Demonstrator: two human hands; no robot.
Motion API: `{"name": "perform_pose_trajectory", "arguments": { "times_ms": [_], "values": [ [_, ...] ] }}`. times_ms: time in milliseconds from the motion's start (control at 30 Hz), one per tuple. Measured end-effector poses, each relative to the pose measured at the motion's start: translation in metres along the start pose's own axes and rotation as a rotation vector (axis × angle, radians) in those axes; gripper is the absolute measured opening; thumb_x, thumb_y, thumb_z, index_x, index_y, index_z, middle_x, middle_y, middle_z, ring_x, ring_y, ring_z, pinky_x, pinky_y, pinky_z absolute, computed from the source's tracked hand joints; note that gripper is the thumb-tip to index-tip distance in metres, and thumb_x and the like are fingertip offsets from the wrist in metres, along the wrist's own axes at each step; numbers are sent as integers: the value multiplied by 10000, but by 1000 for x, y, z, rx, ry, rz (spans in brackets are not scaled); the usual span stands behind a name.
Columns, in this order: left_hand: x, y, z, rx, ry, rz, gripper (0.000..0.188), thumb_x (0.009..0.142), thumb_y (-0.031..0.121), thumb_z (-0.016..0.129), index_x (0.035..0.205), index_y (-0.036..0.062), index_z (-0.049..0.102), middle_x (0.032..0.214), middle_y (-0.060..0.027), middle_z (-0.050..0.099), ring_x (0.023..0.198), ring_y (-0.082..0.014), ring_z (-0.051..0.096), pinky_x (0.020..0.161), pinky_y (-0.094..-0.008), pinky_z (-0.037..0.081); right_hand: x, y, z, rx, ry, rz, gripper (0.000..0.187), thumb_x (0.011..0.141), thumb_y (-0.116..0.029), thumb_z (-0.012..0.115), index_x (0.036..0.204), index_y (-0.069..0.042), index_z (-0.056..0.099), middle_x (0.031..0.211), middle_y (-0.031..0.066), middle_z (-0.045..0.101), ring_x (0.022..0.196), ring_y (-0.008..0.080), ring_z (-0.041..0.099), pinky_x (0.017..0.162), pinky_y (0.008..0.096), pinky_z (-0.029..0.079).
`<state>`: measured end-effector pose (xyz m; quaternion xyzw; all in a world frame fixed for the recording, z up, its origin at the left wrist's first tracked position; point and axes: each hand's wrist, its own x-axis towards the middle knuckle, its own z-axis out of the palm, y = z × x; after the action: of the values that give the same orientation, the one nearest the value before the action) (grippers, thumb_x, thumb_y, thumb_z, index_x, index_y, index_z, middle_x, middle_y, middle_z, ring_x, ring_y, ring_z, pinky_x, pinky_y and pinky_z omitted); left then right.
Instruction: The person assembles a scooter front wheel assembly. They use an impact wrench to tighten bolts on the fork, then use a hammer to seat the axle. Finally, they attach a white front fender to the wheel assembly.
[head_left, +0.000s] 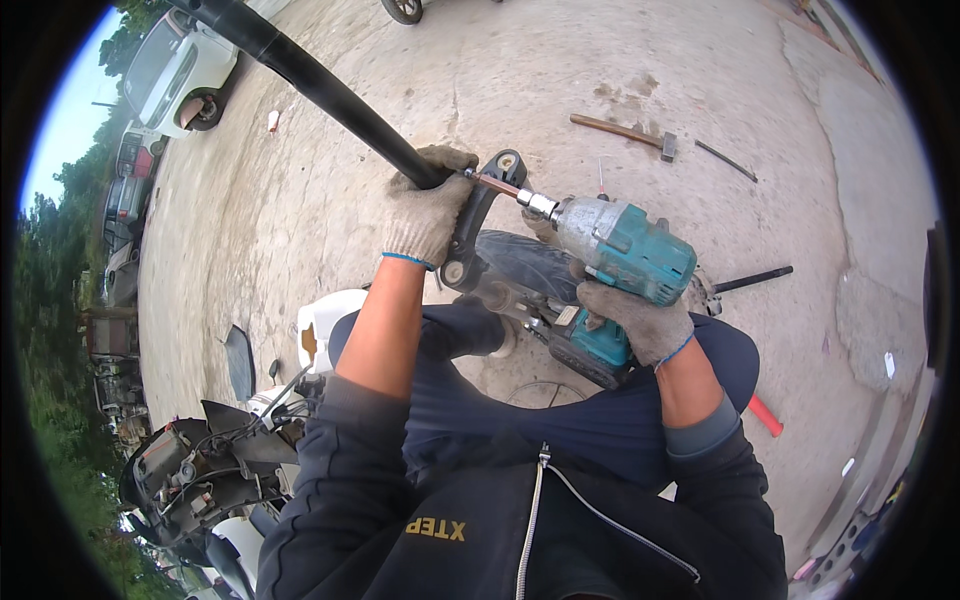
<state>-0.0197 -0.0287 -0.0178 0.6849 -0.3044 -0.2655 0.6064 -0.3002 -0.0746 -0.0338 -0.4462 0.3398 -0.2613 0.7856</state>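
My gloved left hand (430,210) is wrapped round the lower end of a long black steering stem (335,105), which slants up to the upper left. At that end sits a black fork clamp (470,230) with a round hole at each end. In my gloved right hand (640,320) is the grip of a teal and grey cordless impact wrench (640,250), pointing left. Its socket and copper-coloured bit (498,185) reach across the clamp to beside my left fingers. Whether the bit sits in a bolt is hidden by the glove. Below the clamp is a black tyre (530,262), partly covered.
A wooden-handled hammer (625,133) and a thin dark rod (726,160) lie on the concrete (340,200) ahead. A red handle (765,415) is by my right knee. Stripped motorcycle parts (190,475) stand at my left. Parked vehicles (185,70) line the far left.
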Motion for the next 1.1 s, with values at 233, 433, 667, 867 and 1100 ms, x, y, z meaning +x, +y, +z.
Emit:
{"name": "perform_pose_trajectory", "arguments": {
  "times_ms": [233, 433, 667, 867, 1100],
  "values": [
    [7, -1, 0, -41, 22, -9, 180, 894, -97, 717, 1037, 12, 705, 1067, -154, 779, 967, -212, 747, 834, -327, 635, -5, -6, -9, 22, 4, 1, 407, 827, 43, 782, 1226, -2, 708, 1065, 115, 762, 754, 156, 712, 614, 283, 607],
    [15, -2, -6, 9, 68, -48, 174, 902, -101, 697, 1039, 6, 703, 1071, -170, 781, 960, -233, 757, 829, -341, 642, -15, 3, -28, -43, 26, 65, 431, 814, 39, 779, 1238, 3, 706, 1040, 91, 756, 749, 157, 706, 630, 295, 603],
    [16, -3, -7, -57, 78, -49, 203, 872, -132, 676, 1030, -7, 697, 1072, -182, 780, 960, -244, 758, 833, -344, 643, -27, 39, -53, -542, -278, -41, 391, 952, -258, 776, 1329, -189, 699, 1319, -1, 697, 1262, 218, 627, 1108, 376, 471],
    [17, -1, -5, -71, 64, -44, 204, 870, -142, 673, 1023, -9, 697, 1073, -192, 780, 961, -252, 759, 833, -353, 650, -28, 52, -56, -663, -324, -101, 402, 962, -236, 761, 1355, -191, 685, 1346, 24, 686, 1260, 236, 634, 1080, 383, 490],
    [22, -3, -4, -40, 66, -32, 207, 870, -143, 670, 1028, -11, 693, 1079, -210, 775, 975, -271, 760, 852, -369, 649, -23, 49, -54, -864, -321, -339, 383, 949, -246, 776, 1320, -176, 709, 1298, 43, 705, 1221, 265, 650, 1051, 393, 510]
  ]
}}
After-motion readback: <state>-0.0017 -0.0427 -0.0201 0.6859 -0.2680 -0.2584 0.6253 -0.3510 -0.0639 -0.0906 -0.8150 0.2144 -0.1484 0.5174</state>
